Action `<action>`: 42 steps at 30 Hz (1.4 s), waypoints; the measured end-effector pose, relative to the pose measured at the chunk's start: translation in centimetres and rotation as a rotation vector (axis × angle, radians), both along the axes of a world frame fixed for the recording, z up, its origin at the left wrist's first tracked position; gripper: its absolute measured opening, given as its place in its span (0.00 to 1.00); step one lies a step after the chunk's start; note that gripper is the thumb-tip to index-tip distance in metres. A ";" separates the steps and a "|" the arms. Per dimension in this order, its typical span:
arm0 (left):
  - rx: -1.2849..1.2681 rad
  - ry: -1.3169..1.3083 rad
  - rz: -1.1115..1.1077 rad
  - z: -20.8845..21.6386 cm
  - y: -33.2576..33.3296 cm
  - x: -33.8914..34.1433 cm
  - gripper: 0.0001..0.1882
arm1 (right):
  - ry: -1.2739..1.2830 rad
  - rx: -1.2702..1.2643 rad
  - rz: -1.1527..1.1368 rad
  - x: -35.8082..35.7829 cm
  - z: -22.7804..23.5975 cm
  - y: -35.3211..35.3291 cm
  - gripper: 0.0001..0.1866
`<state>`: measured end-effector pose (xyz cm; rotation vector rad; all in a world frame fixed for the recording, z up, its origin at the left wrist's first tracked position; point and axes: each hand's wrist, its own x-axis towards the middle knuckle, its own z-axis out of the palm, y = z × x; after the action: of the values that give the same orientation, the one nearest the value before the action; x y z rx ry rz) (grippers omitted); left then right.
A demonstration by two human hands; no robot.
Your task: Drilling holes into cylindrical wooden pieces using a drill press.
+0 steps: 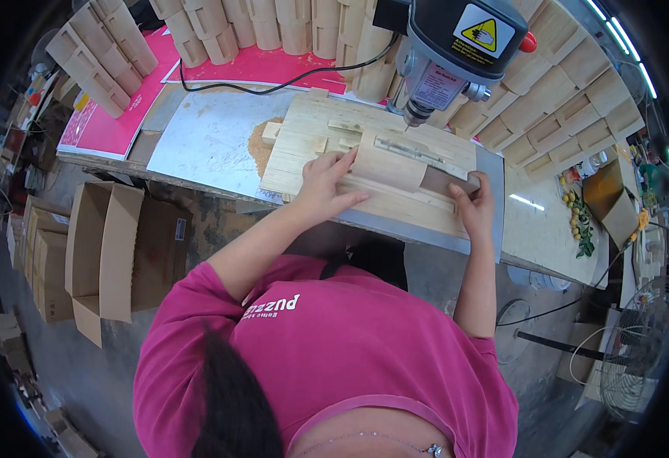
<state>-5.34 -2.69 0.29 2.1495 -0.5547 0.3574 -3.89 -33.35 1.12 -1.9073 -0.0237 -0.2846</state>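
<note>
A pale, curved wooden piece (388,166) with a slot along its top lies on a plywood board (292,156) below the drill press chuck (418,114). My left hand (325,187) holds its left end, index finger along the upper edge and thumb spread low near the board. A brownish-grey block (443,183) sticks out of the piece's right end. Around the block's outer end curl the fingers of my right hand (475,208), with the thumb on its near side. How far the block reaches inside the wood is hidden.
The drill press head (456,46) overhangs the board. Stacked wooden pieces stand behind on pink sheets (273,72), crossed by a black cable (273,90). Sawdust (259,149) lies left of the board. Open cardboard boxes (117,252) stand left; a fan (639,351) stands right.
</note>
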 end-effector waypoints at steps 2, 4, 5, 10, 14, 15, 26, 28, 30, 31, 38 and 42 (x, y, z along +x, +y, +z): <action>0.089 0.000 0.043 0.2 -0.1 1.7 0.38 | -0.019 -0.008 -0.007 1.4 0.6 0.5 0.17; 0.134 -0.046 0.080 -0.1 0.1 2.9 0.38 | -0.019 -0.053 -0.007 2.6 1.1 1.1 0.16; 0.181 -0.086 0.115 -0.4 0.3 3.3 0.37 | -0.027 -0.052 0.001 2.8 1.3 1.4 0.16; 0.150 -0.038 0.160 -1.0 1.4 4.2 0.28 | -0.014 -0.003 0.049 2.9 1.0 2.5 0.18; 0.162 0.061 0.055 -0.4 1.8 4.8 0.22 | -0.125 0.029 0.105 3.0 0.8 2.7 0.19; 0.160 0.061 0.056 -0.4 2.0 4.9 0.22 | -0.034 0.008 0.087 2.8 1.4 2.9 0.19; 0.128 -0.063 0.045 -1.4 1.9 5.6 0.29 | -0.621 -0.172 -0.172 7.9 22.2 2.9 0.17; 0.155 0.047 0.047 -1.0 1.8 5.5 0.29 | -0.444 -0.323 -0.100 12.0 23.0 0.5 0.16; 0.154 0.073 0.036 -0.9 1.8 5.3 0.29 | -0.442 -0.303 -0.080 11.1 22.9 4.1 0.17; 0.152 0.095 0.046 -0.9 2.0 5.1 0.28 | -0.447 -0.277 -0.041 10.7 23.0 6.0 0.19; 0.122 0.115 0.008 -0.6 1.6 5.2 0.27 | -0.611 -0.707 -0.274 4.1 21.5 5.1 0.16; 0.141 0.094 0.038 -0.7 2.2 5.5 0.22 | -0.622 -0.571 -0.204 0.2 17.7 7.0 0.14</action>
<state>0.13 -0.47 -0.42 2.3021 -0.4988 0.2431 -3.69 -26.31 18.87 -2.3066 -0.3599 -1.0968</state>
